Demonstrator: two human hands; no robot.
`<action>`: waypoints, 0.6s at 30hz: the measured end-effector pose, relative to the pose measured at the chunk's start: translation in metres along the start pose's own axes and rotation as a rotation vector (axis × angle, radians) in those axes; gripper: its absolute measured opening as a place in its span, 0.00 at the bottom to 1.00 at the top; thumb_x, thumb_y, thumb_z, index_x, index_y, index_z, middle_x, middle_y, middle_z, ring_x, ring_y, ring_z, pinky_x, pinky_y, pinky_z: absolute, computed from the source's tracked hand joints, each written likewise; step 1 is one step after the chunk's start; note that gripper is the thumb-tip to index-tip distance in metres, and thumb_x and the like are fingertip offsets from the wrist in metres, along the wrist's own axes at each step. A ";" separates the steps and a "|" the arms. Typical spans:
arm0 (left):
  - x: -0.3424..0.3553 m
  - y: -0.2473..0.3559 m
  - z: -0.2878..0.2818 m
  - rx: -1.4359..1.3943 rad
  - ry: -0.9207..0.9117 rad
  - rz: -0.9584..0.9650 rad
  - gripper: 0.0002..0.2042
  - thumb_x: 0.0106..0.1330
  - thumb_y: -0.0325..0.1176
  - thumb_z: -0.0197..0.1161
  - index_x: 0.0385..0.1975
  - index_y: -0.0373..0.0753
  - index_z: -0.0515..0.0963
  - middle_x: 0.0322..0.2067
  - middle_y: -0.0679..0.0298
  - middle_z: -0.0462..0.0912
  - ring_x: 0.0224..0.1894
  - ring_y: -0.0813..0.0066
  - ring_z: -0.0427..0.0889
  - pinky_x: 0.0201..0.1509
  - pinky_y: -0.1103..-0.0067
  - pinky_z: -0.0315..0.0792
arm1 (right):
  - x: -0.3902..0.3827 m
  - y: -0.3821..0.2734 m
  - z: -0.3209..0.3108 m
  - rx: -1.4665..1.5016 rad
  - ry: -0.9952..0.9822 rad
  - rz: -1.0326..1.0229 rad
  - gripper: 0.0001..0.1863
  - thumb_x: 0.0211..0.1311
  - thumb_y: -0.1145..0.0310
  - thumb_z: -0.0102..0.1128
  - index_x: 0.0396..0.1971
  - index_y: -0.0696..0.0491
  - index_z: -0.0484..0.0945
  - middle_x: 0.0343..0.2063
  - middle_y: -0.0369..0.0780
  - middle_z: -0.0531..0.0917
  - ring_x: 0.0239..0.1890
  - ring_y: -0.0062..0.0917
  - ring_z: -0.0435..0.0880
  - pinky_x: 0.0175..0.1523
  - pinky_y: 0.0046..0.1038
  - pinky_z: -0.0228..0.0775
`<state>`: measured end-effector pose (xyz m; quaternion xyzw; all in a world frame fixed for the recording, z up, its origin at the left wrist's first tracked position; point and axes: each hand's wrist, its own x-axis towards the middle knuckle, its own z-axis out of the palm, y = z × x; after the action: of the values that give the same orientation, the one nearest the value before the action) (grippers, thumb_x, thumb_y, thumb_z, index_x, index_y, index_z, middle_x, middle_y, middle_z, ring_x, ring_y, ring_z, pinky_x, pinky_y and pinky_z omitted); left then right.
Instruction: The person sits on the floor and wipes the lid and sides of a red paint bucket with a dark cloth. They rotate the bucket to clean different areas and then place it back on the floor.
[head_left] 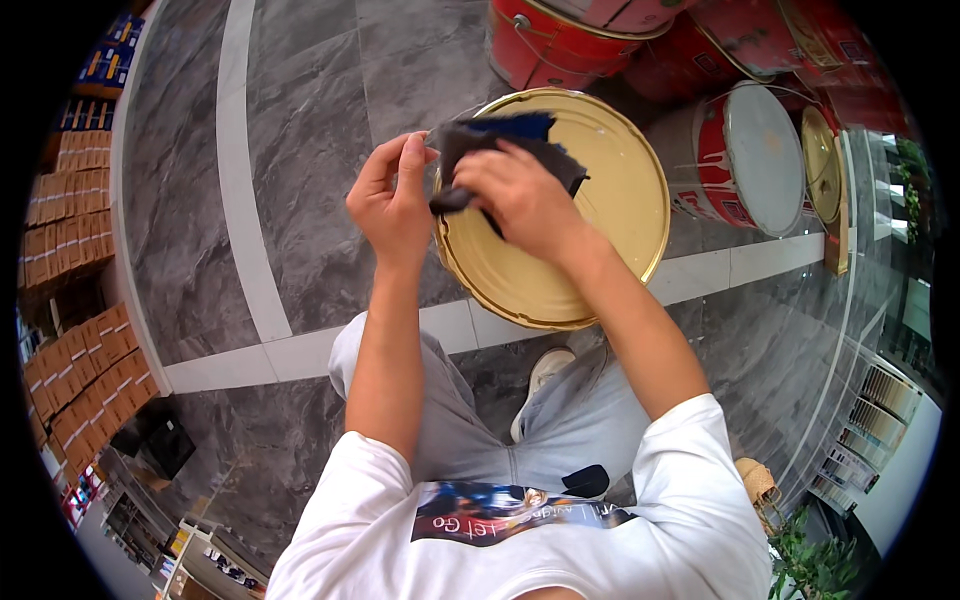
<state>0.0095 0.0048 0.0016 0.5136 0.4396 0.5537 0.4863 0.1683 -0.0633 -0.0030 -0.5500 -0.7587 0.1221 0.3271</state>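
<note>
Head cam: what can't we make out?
Head view, all:
- right hand: fingers motion-blurred, grip unclear
- dark cloth: partly covered by that hand
- yellow lid: part behind cloth and hand hidden
- left hand: fingertip contact too small to judge
- green plant: cut off by lower edge

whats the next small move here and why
Perhaps spread the dark cloth flatter with the right hand: it looks bunched under those curled fingers and covers only part of the round yellow top, whose right side shows. The left hand is at the cloth's left edge, though whether it grips the cloth is unclear.
</note>
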 end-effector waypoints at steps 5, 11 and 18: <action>0.001 -0.008 0.001 0.005 -0.053 -0.003 0.07 0.72 0.28 0.66 0.39 0.31 0.87 0.32 0.64 0.89 0.36 0.82 0.84 0.42 0.84 0.75 | -0.031 -0.025 -0.006 0.102 -0.188 -0.098 0.11 0.60 0.70 0.64 0.43 0.51 0.83 0.49 0.34 0.84 0.56 0.27 0.82 0.73 0.40 0.66; 0.003 -0.010 0.001 0.207 -0.240 0.160 0.04 0.68 0.27 0.69 0.38 0.35 0.88 0.33 0.61 0.90 0.37 0.77 0.86 0.41 0.79 0.78 | -0.019 -0.013 -0.009 0.070 -0.166 -0.065 0.17 0.59 0.67 0.67 0.49 0.49 0.82 0.53 0.34 0.83 0.61 0.27 0.79 0.74 0.39 0.63; 0.007 -0.015 0.010 0.634 -0.410 0.560 0.11 0.69 0.29 0.65 0.48 0.39 0.86 0.51 0.62 0.88 0.63 0.54 0.80 0.73 0.58 0.66 | -0.001 0.030 -0.010 -0.190 -0.044 0.052 0.25 0.61 0.61 0.69 0.59 0.47 0.77 0.62 0.34 0.78 0.68 0.26 0.74 0.76 0.43 0.59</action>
<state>0.0207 0.0136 -0.0113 0.8345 0.3262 0.3891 0.2140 0.1970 -0.0548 -0.0120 -0.5951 -0.7594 0.0701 0.2535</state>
